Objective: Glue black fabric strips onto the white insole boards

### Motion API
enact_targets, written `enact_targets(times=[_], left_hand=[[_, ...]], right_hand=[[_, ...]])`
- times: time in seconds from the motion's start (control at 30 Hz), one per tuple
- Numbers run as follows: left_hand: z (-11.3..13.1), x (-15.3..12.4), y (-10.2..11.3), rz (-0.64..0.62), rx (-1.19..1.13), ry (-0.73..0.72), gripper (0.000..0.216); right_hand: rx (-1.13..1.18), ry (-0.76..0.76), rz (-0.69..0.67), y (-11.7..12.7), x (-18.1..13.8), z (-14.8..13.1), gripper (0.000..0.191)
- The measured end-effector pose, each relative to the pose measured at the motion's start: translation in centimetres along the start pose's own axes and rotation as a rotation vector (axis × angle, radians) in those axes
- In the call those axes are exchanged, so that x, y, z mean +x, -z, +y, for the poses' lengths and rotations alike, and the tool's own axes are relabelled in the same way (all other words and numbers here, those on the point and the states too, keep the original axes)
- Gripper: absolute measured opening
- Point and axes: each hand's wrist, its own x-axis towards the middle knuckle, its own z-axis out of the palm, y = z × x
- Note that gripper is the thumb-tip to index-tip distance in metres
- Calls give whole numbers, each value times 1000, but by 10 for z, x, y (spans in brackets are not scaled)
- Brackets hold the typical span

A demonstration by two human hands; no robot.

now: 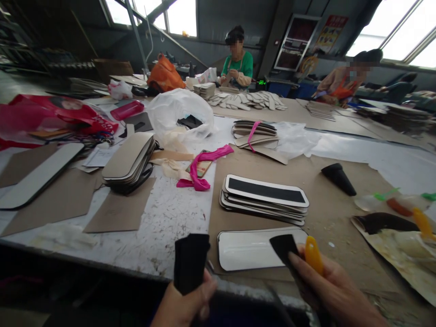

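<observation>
My left hand is closed around a bundle of black fabric-like strips standing up from the fingers. In my right hand is a single black strip, pinched under the thumb. A yellow handle with a hole in its end also sticks up from that hand; the tool's working end is hidden. Just beyond my hands lies a white rounded panel with a dark edge. Behind it sits a stack of similar panels, the top one bearing a black strip along its middle.
Left are another panel stack and a long panel. A pink ribbon, a white plastic bag and a tied bundle lie farther back. A black cone and glue-stained sheet are right. Two people work opposite.
</observation>
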Motion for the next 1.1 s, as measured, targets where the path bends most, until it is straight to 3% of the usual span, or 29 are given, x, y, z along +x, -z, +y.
enact_targets(times=[0.13,0.27,0.5,0.7,0.97,1.1], left_hand=[[12,10,-2,31,-86,60,50],[19,20,-7,-11,50,50,44],[30,39,-11,-97,239,85,27],[38,45,-15,-50,329,128,22],[30,57,-25,59,425,101,26],[32,54,-30,102,493,55,26]], right_hand=[[-503,195,-250,-5,28,-17,28],[-709,168,-420,-29,54,-25,22],[-931,146,-426,-47,70,-30,15],[-1075,166,-419,-54,72,-30,17],[-1170,223,-421,-62,70,-35,17],[-1198,204,-391,-45,58,-34,14]])
